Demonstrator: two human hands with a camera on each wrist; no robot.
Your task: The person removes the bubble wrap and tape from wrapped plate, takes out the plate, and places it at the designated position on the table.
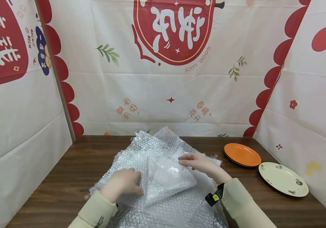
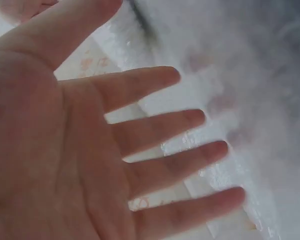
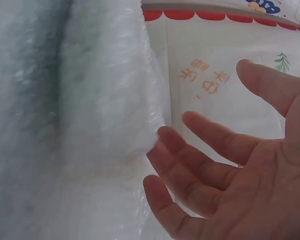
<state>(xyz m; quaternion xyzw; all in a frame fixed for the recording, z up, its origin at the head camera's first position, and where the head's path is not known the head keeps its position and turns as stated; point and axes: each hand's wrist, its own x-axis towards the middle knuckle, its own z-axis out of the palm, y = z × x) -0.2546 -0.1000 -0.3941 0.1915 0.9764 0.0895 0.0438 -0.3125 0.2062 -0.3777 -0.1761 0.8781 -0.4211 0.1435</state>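
Sheets of bubble wrap (image 1: 188, 209) lie layered on the table. On top of them, between my hands, sits a folded bubble-wrap bundle (image 1: 169, 179), and whatever may be inside it is hidden. My left hand (image 1: 124, 182) is just left of the bundle; in the left wrist view its fingers (image 2: 160, 125) are straight and spread, tips right at the wrap. My right hand (image 1: 198, 163) reaches over the bundle's upper right side. The right wrist view shows its fingers (image 3: 200, 170) relaxed and slightly bent, with some fingertips at the wrap's edge.
On the right of the brown wooden table (image 1: 54, 177) an orange plate (image 1: 242, 154) lies over a darker rim. Nearer to me is a pale green oval plate (image 1: 283, 179) with small printed motifs. Printed white cloth (image 1: 163, 85) walls off the back and both sides.
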